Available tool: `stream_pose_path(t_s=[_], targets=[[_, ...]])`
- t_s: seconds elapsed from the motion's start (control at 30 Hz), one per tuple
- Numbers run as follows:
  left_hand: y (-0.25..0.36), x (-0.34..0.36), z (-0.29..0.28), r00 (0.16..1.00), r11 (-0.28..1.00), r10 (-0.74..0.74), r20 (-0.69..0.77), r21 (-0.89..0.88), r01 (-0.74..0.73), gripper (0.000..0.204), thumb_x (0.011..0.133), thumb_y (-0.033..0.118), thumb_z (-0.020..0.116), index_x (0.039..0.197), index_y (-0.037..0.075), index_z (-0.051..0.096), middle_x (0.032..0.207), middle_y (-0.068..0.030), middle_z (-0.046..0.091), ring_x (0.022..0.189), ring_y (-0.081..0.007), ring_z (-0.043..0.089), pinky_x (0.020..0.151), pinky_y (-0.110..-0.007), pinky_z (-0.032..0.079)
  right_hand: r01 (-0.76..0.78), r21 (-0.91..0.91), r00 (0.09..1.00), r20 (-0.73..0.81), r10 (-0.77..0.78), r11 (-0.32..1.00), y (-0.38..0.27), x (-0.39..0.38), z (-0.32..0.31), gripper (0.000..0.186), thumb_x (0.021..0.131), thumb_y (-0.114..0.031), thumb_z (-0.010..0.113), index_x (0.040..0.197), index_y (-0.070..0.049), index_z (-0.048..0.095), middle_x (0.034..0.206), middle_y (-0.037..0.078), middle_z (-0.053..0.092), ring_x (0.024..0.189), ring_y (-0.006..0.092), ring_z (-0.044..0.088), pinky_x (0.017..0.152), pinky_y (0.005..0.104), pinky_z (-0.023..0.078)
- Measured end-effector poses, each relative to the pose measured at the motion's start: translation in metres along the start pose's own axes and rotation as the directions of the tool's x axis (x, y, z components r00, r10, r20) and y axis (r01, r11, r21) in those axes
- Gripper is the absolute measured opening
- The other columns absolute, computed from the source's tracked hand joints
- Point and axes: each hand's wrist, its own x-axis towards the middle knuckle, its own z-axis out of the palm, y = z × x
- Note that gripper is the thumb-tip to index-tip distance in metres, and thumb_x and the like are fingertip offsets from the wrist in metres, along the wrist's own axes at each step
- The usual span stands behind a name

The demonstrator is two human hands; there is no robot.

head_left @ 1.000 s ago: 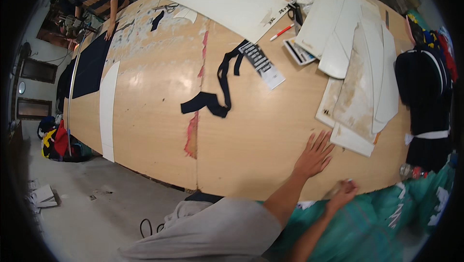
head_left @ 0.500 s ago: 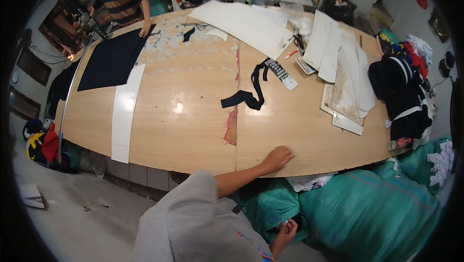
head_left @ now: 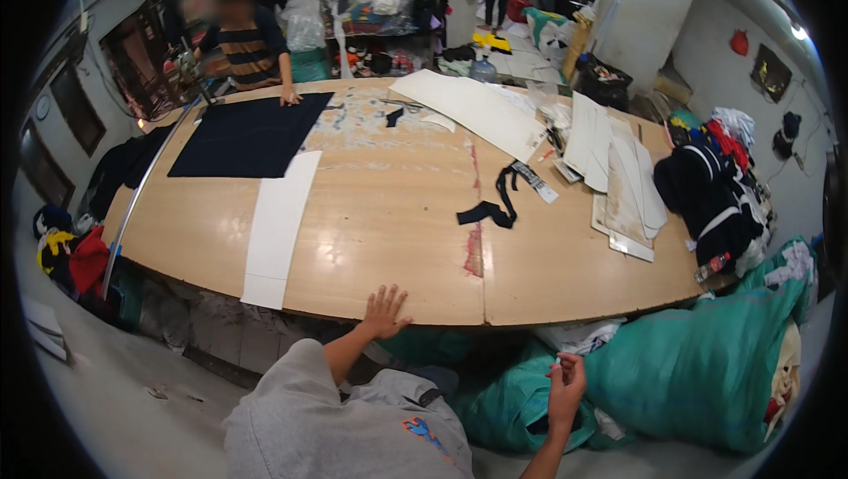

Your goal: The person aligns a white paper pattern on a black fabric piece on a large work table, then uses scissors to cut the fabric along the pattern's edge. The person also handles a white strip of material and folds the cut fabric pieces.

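In the head view, the left hand (head_left: 385, 313) has shifted leftward along the front edge of the worktop (head_left: 380, 223). A second ago it lay beside the white boards (head_left: 632, 183) on the right part; now it is left of the joint running across the surface. It rests palm down just inside the front edge, fingers spread, grasping nothing. The nearest loose thing to it is now the white strip (head_left: 281, 236), which reaches to the front edge on the left, apart from the hand.

The right hand (head_left: 568, 382) has come off the worktop, where it was near the front edge a second ago, and is up in front of the green bag (head_left: 680, 373). Its thumb and finger pinch a small white piece (head_left: 558, 361); what that is, I cannot tell. So the piece is off the worktop, and only the left hand rests there.

Elsewhere the layout holds. The dark cloth (head_left: 247, 139) lies toward the far left corner, beside the far end of the strip, with a co-worker (head_left: 243, 46) touching it near the far edge. The black band (head_left: 488, 212) remains by the joint, its far end at the printed tag (head_left: 535, 182).
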Motion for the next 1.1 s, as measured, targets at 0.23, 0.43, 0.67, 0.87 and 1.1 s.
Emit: stream_pose_path(t_s=[0.23, 0.43, 0.67, 0.87, 1.1], targets=[[0.006, 0.007, -0.003, 0.986, 0.999, -0.035, 0.162, 0.027, 0.031, 0.092, 0.101, 0.076, 0.033, 0.171, 0.025, 0.0, 0.177, -0.0115, -0.011, 0.162, -0.0405, -0.012, 0.127, -0.063, -0.004, -0.032, 0.059, 0.957, 0.29, 0.013, 0.998, 0.019, -0.044, 0.088, 0.017, 0.101, -0.007, 0.059, 0.115, 0.001, 0.066, 0.089, 0.007, 0.068, 0.078, 0.015, 0.068, 0.073, 0.0295, 0.056], [0.005, 0.01, -0.023, 0.962, 1.0, 0.0, 0.275, -0.013, 0.004, 0.097, 0.099, 0.078, 0.037, 0.171, 0.027, -0.005, 0.177, -0.0117, -0.016, 0.161, -0.0419, -0.015, 0.126, -0.065, -0.004, -0.324, 0.103, 0.899, 0.342, 0.272, 0.94, 0.079, -0.091, 0.196, 0.018, 0.105, -0.006, 0.054, 0.109, 0.0, 0.07, 0.086, 0.007, 0.067, 0.072, 0.0137, 0.066, 0.067, 0.0272, 0.055], [-0.021, 0.014, -0.054, 0.905, 0.952, 0.303, 0.298, -0.139, -0.273, 0.088, 0.101, 0.06, 0.055, 0.17, 0.019, 0.019, 0.174, -0.023, 0.013, 0.16, -0.0459, 0.009, 0.126, -0.063, 0.015, -0.296, 0.052, 0.896, 0.363, 0.258, 0.954, 0.081, -0.114, 0.334, 0.017, 0.106, -0.006, 0.052, 0.108, -0.002, 0.068, 0.087, 0.006, 0.065, 0.07, 0.0123, 0.064, 0.065, 0.0272, 0.054], [-0.216, -0.045, -0.129, 0.855, 0.348, 0.513, 0.075, -0.929, -0.127, 0.026, 0.103, 0.009, 0.054, 0.126, 0.004, 0.065, 0.113, -0.0121, 0.072, 0.091, -0.0205, 0.072, 0.077, -0.036, 0.061, -0.223, -0.002, 0.961, 0.17, 0.22, 0.975, 0.024, -0.131, 0.448, 0.015, 0.107, -0.013, 0.056, 0.099, -0.003, 0.063, 0.086, 0.003, 0.062, 0.069, 0.0094, 0.057, 0.063, 0.0258, 0.048], [-0.524, -0.176, -0.147, 0.945, 0.539, -0.275, -0.174, -0.842, 0.002, 0.019, 0.103, 0.011, 0.058, 0.117, 0.009, 0.072, 0.086, -0.0051, 0.068, 0.071, -0.0122, 0.06, 0.07, -0.031, 0.054, -0.129, -0.164, 0.89, 0.416, 0.187, 0.978, -0.032, -0.17, 0.595, 0.015, 0.104, -0.013, 0.059, 0.108, -0.002, 0.068, 0.084, 0.004, 0.064, 0.072, 0.0116, 0.063, 0.067, 0.0278, 0.053]])
